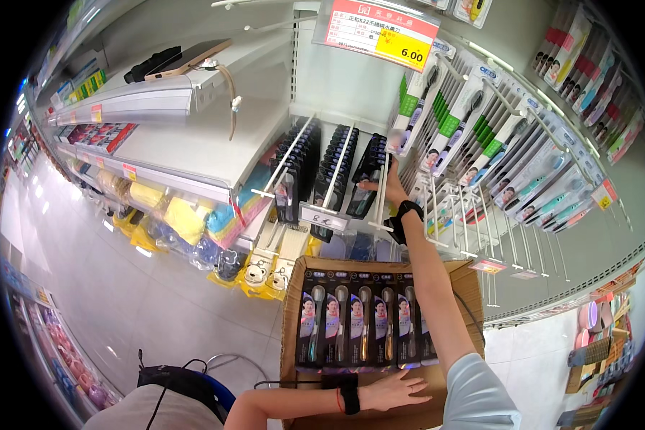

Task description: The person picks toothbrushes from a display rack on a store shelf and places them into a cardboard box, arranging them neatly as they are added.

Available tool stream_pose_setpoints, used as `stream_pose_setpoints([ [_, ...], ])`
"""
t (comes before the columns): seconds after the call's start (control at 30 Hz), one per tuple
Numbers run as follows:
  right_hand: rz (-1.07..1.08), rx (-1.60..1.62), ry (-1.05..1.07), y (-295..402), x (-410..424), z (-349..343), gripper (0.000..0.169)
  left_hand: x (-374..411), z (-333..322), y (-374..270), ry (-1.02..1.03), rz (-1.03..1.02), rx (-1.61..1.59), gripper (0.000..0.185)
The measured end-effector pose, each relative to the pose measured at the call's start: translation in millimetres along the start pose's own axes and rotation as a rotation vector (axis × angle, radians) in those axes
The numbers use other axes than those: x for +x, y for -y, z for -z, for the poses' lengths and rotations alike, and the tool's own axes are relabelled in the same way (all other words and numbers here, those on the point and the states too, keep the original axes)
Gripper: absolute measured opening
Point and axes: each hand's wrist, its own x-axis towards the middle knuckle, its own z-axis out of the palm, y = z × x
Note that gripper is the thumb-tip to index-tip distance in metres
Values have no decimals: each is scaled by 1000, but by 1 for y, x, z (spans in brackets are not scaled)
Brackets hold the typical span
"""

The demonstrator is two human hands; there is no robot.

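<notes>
My right hand (391,185) reaches up to black-carded toothbrush packs (366,177) hanging on a white display hook. Its thumb lies across their front and the other fingers are partly hidden at their right side. Below, my left hand (392,391) is spread palm down over the near part of an open cardboard box (290,322), holding nothing. Beside its fingers stands a row of similar toothbrush packs (360,322) in the box. My right forearm covers the right end of that row.
Two more hooks of black toothbrush packs (336,166) hang to the left. White-carded toothbrushes (457,123) crowd the right, above bare protruding hooks (494,226). A phone (193,58) lies on the left shelf (140,107). Bagged cloths (183,215) sit lower.
</notes>
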Motion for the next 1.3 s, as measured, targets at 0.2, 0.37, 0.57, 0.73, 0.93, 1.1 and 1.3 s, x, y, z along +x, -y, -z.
stream_pose_setpoints([
  [0.2,-38,124,58,10,-2,8,113,3,18,1,73,-22,-74,84],
  [0.37,-162,96,102,34,-10,1,119,4,-5,6,-102,43,-42,81],
  [0.57,-138,113,102,22,-5,0,115,-1,11,11,30,106,-24,72],
  [0.73,-171,152,93,5,-1,0,113,1,16,10,98,121,-11,71],
  [0.93,5,134,42,5,-2,-2,101,2,29,9,149,116,30,71],
  [1.1,22,200,97,7,-2,0,97,2,17,8,69,132,74,70],
  [1.3,131,70,91,-9,1,3,101,2,18,8,56,120,107,66],
])
